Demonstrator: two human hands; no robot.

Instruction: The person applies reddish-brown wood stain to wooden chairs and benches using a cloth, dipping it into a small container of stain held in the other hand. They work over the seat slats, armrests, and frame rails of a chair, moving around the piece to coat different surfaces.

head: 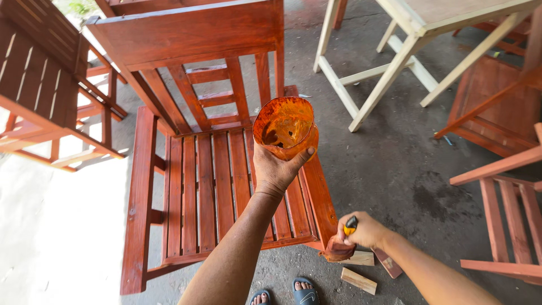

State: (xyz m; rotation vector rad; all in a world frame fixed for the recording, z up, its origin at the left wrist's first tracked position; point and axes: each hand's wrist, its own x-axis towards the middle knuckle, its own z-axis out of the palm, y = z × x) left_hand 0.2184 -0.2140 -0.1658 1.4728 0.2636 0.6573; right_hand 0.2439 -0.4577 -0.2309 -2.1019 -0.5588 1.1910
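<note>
I see an orange, stain-coated cup (286, 127) gripped from below by the left hand (275, 169) — tilted, its open mouth facing me, a dark pool inside. A stain-soaked brush (339, 246) sits in the right hand (367, 230) — bristles pointing down-left, low by the slatted chair's corner.

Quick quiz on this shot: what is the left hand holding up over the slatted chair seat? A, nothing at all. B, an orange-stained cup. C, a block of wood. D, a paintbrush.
B: the left hand grips an orange-stained cup from below, raised above the red-brown slatted chair, while the right hand lower down holds a stained brush near the seat's corner.
</note>
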